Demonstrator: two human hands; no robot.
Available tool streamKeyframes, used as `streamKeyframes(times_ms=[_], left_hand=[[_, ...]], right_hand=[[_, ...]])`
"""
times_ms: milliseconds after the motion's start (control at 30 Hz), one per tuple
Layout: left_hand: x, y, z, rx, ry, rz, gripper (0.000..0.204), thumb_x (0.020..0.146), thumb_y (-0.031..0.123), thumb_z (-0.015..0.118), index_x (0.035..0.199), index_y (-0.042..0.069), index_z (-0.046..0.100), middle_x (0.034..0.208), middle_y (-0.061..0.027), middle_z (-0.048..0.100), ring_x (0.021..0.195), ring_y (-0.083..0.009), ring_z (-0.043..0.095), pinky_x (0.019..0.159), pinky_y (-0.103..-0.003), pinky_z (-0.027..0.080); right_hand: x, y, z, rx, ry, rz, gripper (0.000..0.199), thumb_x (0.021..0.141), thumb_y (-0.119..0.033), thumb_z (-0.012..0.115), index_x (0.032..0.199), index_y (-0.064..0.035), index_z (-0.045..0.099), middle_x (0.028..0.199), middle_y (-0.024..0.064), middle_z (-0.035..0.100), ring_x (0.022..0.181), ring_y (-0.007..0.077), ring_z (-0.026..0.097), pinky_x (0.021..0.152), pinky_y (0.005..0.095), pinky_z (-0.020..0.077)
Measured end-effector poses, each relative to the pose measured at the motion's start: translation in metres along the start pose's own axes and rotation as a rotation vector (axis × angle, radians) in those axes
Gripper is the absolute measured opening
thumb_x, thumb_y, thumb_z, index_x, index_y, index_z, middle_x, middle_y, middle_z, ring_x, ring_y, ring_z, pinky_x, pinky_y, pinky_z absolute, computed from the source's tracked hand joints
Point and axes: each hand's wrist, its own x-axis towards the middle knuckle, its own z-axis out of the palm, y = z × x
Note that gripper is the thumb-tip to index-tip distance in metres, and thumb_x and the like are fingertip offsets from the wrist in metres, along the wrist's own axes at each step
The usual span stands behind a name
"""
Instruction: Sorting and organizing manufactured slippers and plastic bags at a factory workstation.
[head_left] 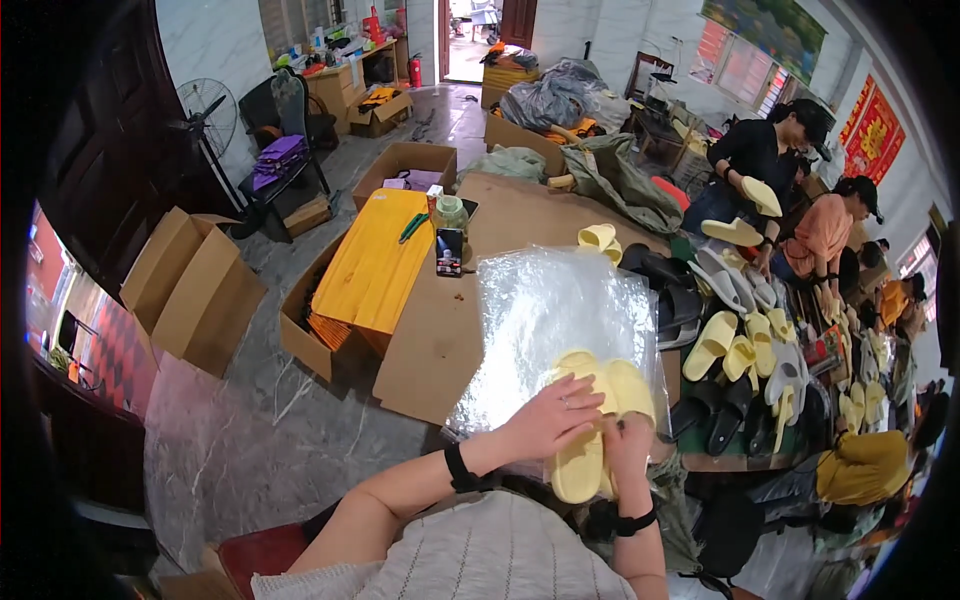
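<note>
Yellow slippers (590,430), a pair stacked together, sit at the near edge of the brown table (440,340), right in front of the person and partly under both hands. The left hand (550,415) lies flat across the top of the pair with its fingers spread and pressed onto the foam. The right hand (628,445) grips the pair from the side, fingers curled and clamped on the slipper's edge; both wrists carry black bands. Just beyond the slippers lies a stack of clear plastic bags (550,320), shiny and crinkled, touching the toes of the pair.

Farther along the table to the right, loose slippers (740,350) in yellow, grey and black lie jumbled together (too many to count). To the left, beside the table, an open cardboard box (305,340) holds a pile of flat orange sheets (375,265). A phone (449,251) stands upright near the middle of the table, with a green bottle (451,213) just behind it. At the far right, other people (770,165) handle slippers. A standing fan (206,115) is at the far left.
</note>
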Motion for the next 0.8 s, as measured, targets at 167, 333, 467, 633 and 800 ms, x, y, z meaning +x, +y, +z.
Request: streamKeyframes(times_ms=[167, 333, 467, 633, 800], left_hand=[[0.000, 0.010, 0.003, -0.181, -0.045, 0.026, 0.025, 0.098, 0.017, 0.060, 0.115, 0.005, 0.071, 0.138, -0.0106, 0.061, 0.139, -0.0357, 0.044, 0.116, -0.048, 0.035], [0.001, 0.020, -0.005, -0.401, -0.113, 0.015, 0.024, 0.099, 0.015, 0.058, 0.115, 0.003, 0.071, 0.137, -0.0110, 0.062, 0.138, -0.0358, 0.045, 0.115, -0.045, 0.038], [-0.003, 0.028, -0.026, -0.476, -0.165, 0.031, 0.023, 0.099, 0.013, 0.058, 0.116, 0.004, 0.070, 0.138, -0.0113, 0.061, 0.138, -0.0368, 0.046, 0.113, -0.045, 0.039], [-0.013, 0.013, -0.042, -0.310, -0.178, -0.024, 0.026, 0.097, 0.017, 0.062, 0.119, 0.007, 0.070, 0.141, -0.0114, 0.059, 0.138, -0.0370, 0.045, 0.113, -0.045, 0.039], [-0.027, -0.011, -0.047, -0.169, -0.006, -0.214, 0.043, 0.095, 0.029, 0.063, 0.133, 0.008, 0.060, 0.148, -0.0214, 0.047, 0.139, -0.0418, 0.041, 0.115, -0.049, 0.036]], right_hand=[[0.004, -0.005, 0.018, 0.051, -0.116, -0.073, 0.024, 0.086, -0.018, 0.066, 0.079, 0.0033, 0.057, 0.077, 0.0243, 0.060, 0.072, 0.0415, 0.059, 0.063, 0.0477, 0.0457], [0.036, -0.004, 0.031, -0.051, -0.029, -0.030, 0.026, 0.091, -0.019, 0.060, 0.078, 0.0040, 0.056, 0.077, 0.0252, 0.059, 0.075, 0.0442, 0.059, 0.067, 0.0490, 0.0457], [0.064, -0.021, 0.038, -0.022, 0.083, 0.050, 0.038, 0.095, -0.027, 0.063, 0.079, 0.0075, 0.062, 0.078, 0.0276, 0.064, 0.074, 0.0442, 0.062, 0.068, 0.0490, 0.0468], [0.076, -0.028, 0.040, 0.163, -0.113, 0.167, 0.032, 0.091, -0.024, 0.069, 0.092, 0.0082, 0.062, 0.087, 0.0266, 0.064, 0.080, 0.0411, 0.061, 0.073, 0.0481, 0.0475], [0.014, -0.033, 0.007, 0.005, -0.121, -0.498, 0.063, 0.086, -0.017, 0.076, 0.140, -0.0003, 0.047, 0.126, 0.0218, 0.057, 0.117, 0.0410, 0.052, 0.104, 0.0455, 0.0426]])
